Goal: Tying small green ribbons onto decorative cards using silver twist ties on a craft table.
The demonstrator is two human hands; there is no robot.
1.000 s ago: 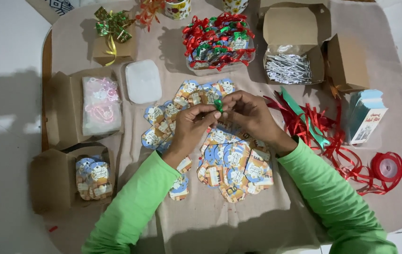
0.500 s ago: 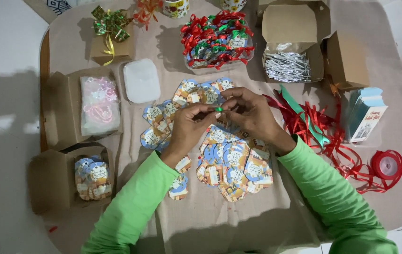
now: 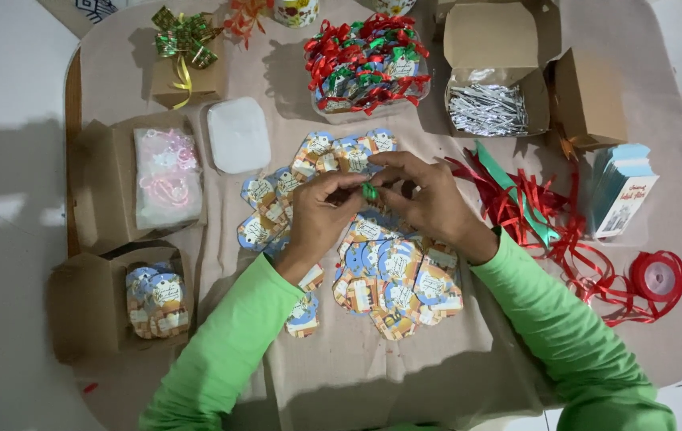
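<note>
While the fingertips of both hands meet above the heap of paper tags (image 3: 389, 271), the left hand (image 3: 321, 215) and right hand (image 3: 429, 203) together pinch a small green ribbon piece (image 3: 370, 191). Behind that heap stands a clear tub of tied red and green ribbons (image 3: 365, 60); right of it trails loose red ribbon (image 3: 565, 231).

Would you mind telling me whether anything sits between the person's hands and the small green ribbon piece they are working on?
Nothing visible does. The left hand and right hand meet at the green ribbon piece, pinching it between their fingers above the pile of gift tags. The tags lie beneath the hands, not between them and the ribbon.
</note>
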